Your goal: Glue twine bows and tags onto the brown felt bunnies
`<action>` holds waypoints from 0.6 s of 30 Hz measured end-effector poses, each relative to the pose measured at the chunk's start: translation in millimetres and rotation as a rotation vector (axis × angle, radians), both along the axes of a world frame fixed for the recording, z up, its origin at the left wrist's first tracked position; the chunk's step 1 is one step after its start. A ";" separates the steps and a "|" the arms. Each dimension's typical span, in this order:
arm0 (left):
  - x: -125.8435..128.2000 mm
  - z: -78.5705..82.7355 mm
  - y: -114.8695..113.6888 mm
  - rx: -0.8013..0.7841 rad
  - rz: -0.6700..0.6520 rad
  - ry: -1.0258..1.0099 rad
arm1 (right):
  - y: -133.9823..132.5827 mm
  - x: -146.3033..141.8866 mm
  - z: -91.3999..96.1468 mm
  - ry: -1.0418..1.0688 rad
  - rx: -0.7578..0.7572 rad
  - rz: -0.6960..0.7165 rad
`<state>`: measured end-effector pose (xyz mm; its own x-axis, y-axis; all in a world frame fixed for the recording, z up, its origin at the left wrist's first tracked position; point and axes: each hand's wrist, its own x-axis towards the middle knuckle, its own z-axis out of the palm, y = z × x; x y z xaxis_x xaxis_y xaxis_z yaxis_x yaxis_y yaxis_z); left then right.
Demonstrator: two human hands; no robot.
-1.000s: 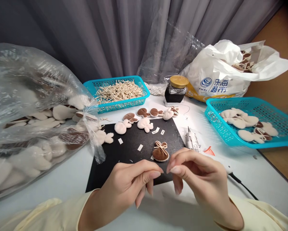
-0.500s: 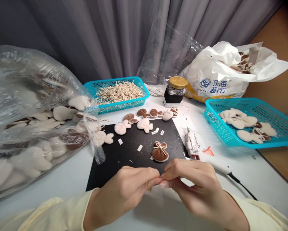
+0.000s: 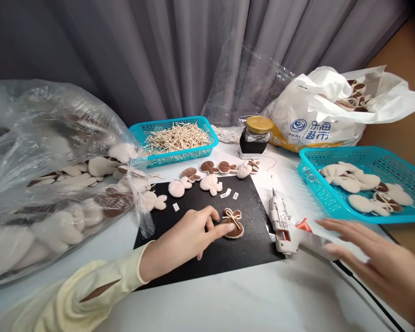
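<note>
My left hand lies on the black mat, its fingertips touching a brown felt bunny piece with a cream bow. The fingers are stretched out and hold nothing. My right hand hovers open at the right, fingers spread and blurred, just over the handle end of a white glue gun that lies at the mat's right edge. The gun's black cord runs toward the lower right.
A big clear bag of plush pieces fills the left. Behind the mat stand a blue basket of cream bows, a dark jar with a gold lid and a white shopping bag. Another blue basket of pieces sits at the right. Loose bunny pieces line the mat's far edge.
My hands, pinched together in front of me, have parted. The left one reached forward onto the bunny piece; the right one swung out to the glue gun. The view shifted a little.
</note>
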<state>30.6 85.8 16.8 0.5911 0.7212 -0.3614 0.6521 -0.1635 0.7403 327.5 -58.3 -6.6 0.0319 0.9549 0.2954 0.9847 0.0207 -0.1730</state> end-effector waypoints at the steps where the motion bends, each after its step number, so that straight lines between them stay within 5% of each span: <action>1: 3.1 -3.7 2.3 -0.004 -0.012 0.019 | 1.0 1.0 -8.9 -0.076 -0.023 0.066; 4: 11.4 -14.1 6.8 0.064 -0.036 0.051 | 6.5 -4.8 -29.1 -0.167 -0.067 0.130; 7: 17.2 -16.7 8.1 0.143 -0.057 0.037 | 13.6 -17.6 -38.7 -0.084 -0.115 -0.018; 10: 18.3 -10.1 7.0 0.007 -0.057 -0.020 | 16.6 -28.3 -39.9 0.048 -0.137 -0.132; 18: -3.8 1.0 7.1 -0.329 0.061 -0.292 | -9.4 -47.6 -20.8 0.710 -0.047 -0.108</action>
